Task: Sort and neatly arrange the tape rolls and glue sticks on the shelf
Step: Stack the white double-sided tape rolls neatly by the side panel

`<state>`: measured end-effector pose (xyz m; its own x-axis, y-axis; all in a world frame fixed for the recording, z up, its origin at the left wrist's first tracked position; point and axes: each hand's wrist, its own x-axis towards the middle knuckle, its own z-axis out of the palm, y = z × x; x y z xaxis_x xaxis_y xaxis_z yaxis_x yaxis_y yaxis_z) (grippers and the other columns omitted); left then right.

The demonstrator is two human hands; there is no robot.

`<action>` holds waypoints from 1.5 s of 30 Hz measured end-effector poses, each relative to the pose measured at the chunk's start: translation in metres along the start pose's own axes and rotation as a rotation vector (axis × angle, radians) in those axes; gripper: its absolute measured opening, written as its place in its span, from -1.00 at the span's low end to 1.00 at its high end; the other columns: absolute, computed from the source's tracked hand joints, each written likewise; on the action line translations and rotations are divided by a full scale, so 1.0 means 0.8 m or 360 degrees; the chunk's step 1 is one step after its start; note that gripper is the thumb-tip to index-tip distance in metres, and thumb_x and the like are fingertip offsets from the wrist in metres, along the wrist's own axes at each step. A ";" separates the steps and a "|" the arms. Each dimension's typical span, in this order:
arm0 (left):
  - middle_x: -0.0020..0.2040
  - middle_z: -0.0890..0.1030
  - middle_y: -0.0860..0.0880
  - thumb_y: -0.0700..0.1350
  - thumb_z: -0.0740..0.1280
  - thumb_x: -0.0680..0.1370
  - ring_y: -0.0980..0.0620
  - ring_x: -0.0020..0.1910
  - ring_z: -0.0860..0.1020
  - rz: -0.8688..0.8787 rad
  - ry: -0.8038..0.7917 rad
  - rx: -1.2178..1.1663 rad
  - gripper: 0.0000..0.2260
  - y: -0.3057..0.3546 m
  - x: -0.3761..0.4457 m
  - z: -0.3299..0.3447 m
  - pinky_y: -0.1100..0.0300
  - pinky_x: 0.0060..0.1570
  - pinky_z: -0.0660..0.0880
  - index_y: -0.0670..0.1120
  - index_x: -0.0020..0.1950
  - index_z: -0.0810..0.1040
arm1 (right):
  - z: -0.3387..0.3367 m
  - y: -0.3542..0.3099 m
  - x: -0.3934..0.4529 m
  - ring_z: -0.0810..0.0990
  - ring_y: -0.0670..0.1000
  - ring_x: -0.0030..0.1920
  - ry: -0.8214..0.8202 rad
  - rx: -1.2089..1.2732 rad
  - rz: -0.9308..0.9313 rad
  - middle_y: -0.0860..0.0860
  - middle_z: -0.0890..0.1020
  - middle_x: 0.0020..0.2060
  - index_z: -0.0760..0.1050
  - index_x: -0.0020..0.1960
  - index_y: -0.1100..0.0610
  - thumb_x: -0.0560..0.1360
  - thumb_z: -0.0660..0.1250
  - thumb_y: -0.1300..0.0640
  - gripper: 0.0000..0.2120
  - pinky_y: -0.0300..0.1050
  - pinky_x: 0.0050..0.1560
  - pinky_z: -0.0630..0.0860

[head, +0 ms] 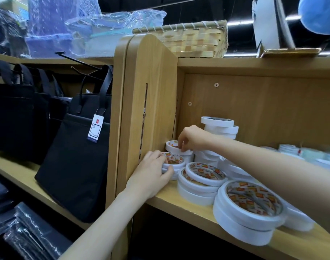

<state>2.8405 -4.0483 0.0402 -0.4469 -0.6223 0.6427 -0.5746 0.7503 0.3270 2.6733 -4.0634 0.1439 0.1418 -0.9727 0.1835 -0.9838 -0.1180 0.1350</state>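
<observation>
white tape rolls stacked flat; left hand grips one stack, right hand pinches another.

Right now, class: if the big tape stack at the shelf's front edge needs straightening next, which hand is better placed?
Likely the left hand: it only steadies the small stack by the side panel. The right hand pinches the corner roll, and its forearm crosses above the big stack.

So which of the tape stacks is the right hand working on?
The right hand pinches the top roll of the back-corner tape stack, tight against the wooden side panel. The left hand grips the stack in front of it.
</observation>
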 end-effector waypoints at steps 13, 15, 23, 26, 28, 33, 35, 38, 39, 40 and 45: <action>0.28 0.38 0.06 0.00 0.12 0.60 0.12 0.25 0.30 0.0050 -0.0115 -0.0002 -0.69 0.008 0.000 -0.007 0.28 0.18 0.26 -0.06 0.32 0.34 | -0.065 0.023 -0.055 0.42 0.12 0.12 0.0692 -0.0180 0.0078 0.14 0.62 -0.05 0.58 0.03 0.16 0.51 0.27 0.19 -0.85 0.06 0.05 0.47; 0.30 0.38 0.06 0.01 0.12 0.60 0.10 0.27 0.30 0.0041 -0.0139 0.0034 -0.68 0.010 0.000 -0.008 0.21 0.24 0.27 -0.05 0.33 0.34 | -0.076 0.040 -0.072 0.40 0.13 0.15 0.0612 -0.0210 0.0193 0.13 0.61 0.02 0.55 0.12 0.16 0.56 0.22 0.15 -0.80 0.03 0.09 0.45; 0.31 0.40 0.03 0.04 0.10 0.61 0.09 0.28 0.31 -0.0049 -0.0208 0.0056 -0.65 0.015 -0.001 -0.012 0.18 0.24 0.29 -0.05 0.36 0.33 | -0.068 0.066 -0.091 0.54 0.15 0.11 0.0616 0.0079 0.0317 0.15 0.62 0.08 0.55 0.17 0.19 0.49 0.32 0.23 -0.75 0.04 0.13 0.47; 0.31 0.40 0.04 0.05 0.11 0.60 0.10 0.29 0.31 -0.0070 -0.0210 0.0061 -0.64 0.014 -0.001 -0.010 0.18 0.24 0.30 -0.04 0.36 0.32 | -0.077 0.073 -0.095 0.56 0.15 0.05 0.0682 0.0142 0.0320 0.16 0.63 0.02 0.58 0.12 0.21 0.45 0.39 0.24 -0.76 0.04 0.08 0.49; 0.31 0.40 0.04 0.05 0.11 0.60 0.10 0.29 0.31 -0.0082 -0.0201 0.0054 -0.63 0.015 0.001 -0.009 0.18 0.25 0.30 -0.04 0.37 0.31 | -0.081 0.079 -0.098 0.56 0.12 0.02 0.0593 0.0109 0.0321 0.13 0.63 -0.03 0.59 0.08 0.21 0.45 0.40 0.21 -0.78 -0.01 0.04 0.49; 0.31 0.39 0.04 0.05 0.13 0.60 0.11 0.29 0.31 -0.0091 -0.0170 0.0033 -0.61 0.015 0.000 -0.008 0.19 0.25 0.31 -0.04 0.39 0.27 | -0.079 0.083 -0.099 0.48 0.02 -0.12 0.0358 -0.0033 0.0289 0.04 0.55 -0.17 0.60 0.05 0.22 0.44 0.40 0.20 -0.80 -0.17 -0.13 0.36; 0.31 0.39 0.04 0.05 0.13 0.60 0.12 0.28 0.31 -0.0087 -0.0150 0.0011 -0.61 0.014 0.000 -0.007 0.19 0.23 0.32 -0.04 0.39 0.27 | -0.083 0.083 -0.097 0.49 0.02 -0.13 0.0363 -0.0036 0.0287 0.04 0.56 -0.19 0.62 0.04 0.23 0.42 0.40 0.23 -0.80 -0.17 -0.14 0.36; 0.30 0.39 0.05 0.05 0.14 0.60 0.13 0.27 0.31 -0.0084 -0.0140 -0.0009 -0.61 0.012 0.001 -0.006 0.20 0.22 0.33 -0.03 0.39 0.27 | -0.096 0.073 -0.091 0.54 0.06 -0.11 0.0561 0.0084 0.0251 0.04 0.59 -0.17 0.64 0.01 0.23 0.39 0.43 0.24 -0.80 -0.15 -0.13 0.40; 0.30 0.39 0.05 0.05 0.14 0.60 0.13 0.27 0.31 -0.0086 -0.0143 -0.0015 -0.61 0.011 0.001 -0.007 0.20 0.22 0.33 -0.03 0.39 0.27 | -0.101 0.065 -0.088 0.55 0.07 -0.09 0.0633 0.0165 0.0214 0.05 0.60 -0.15 0.64 0.00 0.23 0.38 0.44 0.24 -0.80 -0.13 -0.13 0.42; 0.30 0.39 0.05 0.06 0.14 0.59 0.13 0.28 0.31 -0.0088 -0.0147 -0.0020 -0.61 0.011 0.001 -0.006 0.20 0.23 0.34 -0.03 0.39 0.27 | -0.104 0.054 -0.082 0.55 0.07 -0.09 0.0674 0.0253 0.0160 0.06 0.61 -0.13 0.64 -0.02 0.23 0.38 0.44 0.24 -0.82 -0.14 -0.15 0.41; 0.31 0.39 0.05 0.06 0.14 0.58 0.13 0.30 0.29 -0.0090 -0.0148 -0.0048 -0.62 0.006 0.001 -0.003 0.21 0.23 0.32 -0.02 0.37 0.30 | -0.076 0.008 -0.036 0.46 0.07 -0.23 0.0479 0.0248 -0.0050 0.12 0.54 -0.28 0.60 -0.17 0.24 0.36 0.44 0.22 -0.91 -0.23 -0.34 0.28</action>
<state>2.8392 -4.0450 0.0440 -0.4771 -0.6807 0.5560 -0.5804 0.7190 0.3823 2.6694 -4.0240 0.1984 0.1754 -0.8684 0.4637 -0.9801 -0.1986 -0.0012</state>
